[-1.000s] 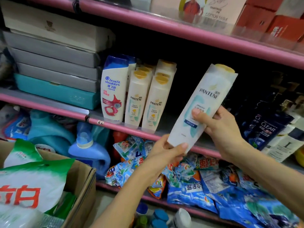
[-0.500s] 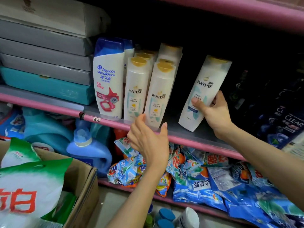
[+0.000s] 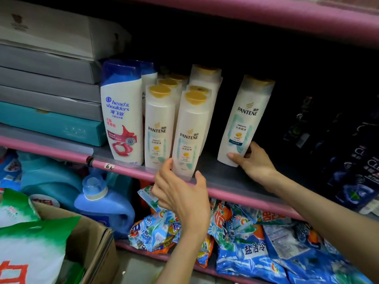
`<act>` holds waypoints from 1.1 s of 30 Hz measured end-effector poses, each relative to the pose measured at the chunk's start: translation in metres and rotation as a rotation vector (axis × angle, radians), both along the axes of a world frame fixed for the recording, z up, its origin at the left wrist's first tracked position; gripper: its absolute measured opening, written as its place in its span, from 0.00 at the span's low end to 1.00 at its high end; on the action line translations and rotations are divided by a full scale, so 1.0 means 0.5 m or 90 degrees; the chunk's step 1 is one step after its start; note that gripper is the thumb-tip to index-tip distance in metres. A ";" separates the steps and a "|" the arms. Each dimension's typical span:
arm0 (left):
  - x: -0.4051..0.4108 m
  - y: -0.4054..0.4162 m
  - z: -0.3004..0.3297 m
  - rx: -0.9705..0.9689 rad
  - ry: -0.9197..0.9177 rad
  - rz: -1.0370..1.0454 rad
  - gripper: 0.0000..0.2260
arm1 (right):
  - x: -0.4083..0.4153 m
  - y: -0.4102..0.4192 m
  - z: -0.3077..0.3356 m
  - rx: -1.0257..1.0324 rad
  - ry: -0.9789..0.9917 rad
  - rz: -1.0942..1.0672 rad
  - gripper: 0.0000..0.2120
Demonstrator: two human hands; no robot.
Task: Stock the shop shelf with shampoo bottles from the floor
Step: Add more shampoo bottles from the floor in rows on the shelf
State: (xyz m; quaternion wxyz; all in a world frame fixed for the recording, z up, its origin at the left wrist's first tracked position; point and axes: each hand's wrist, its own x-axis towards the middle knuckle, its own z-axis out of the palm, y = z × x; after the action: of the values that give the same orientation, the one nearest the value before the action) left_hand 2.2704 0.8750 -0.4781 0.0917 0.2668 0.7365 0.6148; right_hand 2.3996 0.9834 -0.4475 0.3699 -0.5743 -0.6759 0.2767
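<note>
A white Pantene shampoo bottle [image 3: 244, 124] with a gold cap stands slightly tilted on the grey shelf [image 3: 213, 171], to the right of the other bottles. My right hand [image 3: 254, 162] grips its base, thumb on the front. Several more Pantene bottles stand in two rows left of it. My left hand [image 3: 180, 191] reaches up from below, and its thumb and fingers hold the bottom of the front Pantene bottle [image 3: 188, 136] at the shelf's pink edge [image 3: 235, 193].
A Head & Shoulders bottle [image 3: 123, 119] stands left of the Pantene rows, beside stacked flat boxes [image 3: 47, 78]. Dark Clear bottles [image 3: 359, 171] fill the shelf's right end. Below are blue detergent jugs [image 3: 102, 206], detergent bags [image 3: 246, 242] and a cardboard box [image 3: 96, 242].
My right hand has carried the Pantene bottle from mid-air onto the shelf. My left hand let go of it and moved left to the front Pantene bottle.
</note>
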 end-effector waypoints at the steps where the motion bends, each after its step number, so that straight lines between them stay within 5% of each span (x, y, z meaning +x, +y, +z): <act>1: -0.001 0.003 0.001 0.000 -0.002 0.000 0.28 | -0.002 0.011 -0.001 0.003 0.000 0.004 0.22; 10: 0.002 0.007 0.008 0.003 -0.021 0.017 0.27 | -0.041 0.083 -0.015 0.041 0.079 0.001 0.34; 16: -0.009 0.006 0.000 -0.008 -0.005 -0.003 0.28 | -0.065 0.140 -0.024 0.023 0.076 0.020 0.29; 27: -0.013 0.004 -0.003 -0.009 0.005 -0.011 0.28 | -0.101 0.208 -0.004 -0.053 0.067 0.124 0.35; 33: -0.011 0.002 -0.005 0.004 -0.004 0.001 0.27 | -0.121 0.223 -0.021 -0.070 0.097 0.050 0.43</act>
State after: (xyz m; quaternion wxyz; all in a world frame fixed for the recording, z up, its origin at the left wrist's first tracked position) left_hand 2.2651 0.8762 -0.4807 0.0927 0.2642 0.7345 0.6181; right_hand 2.3392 1.0947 -0.4579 0.3771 -0.5441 -0.6516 0.3703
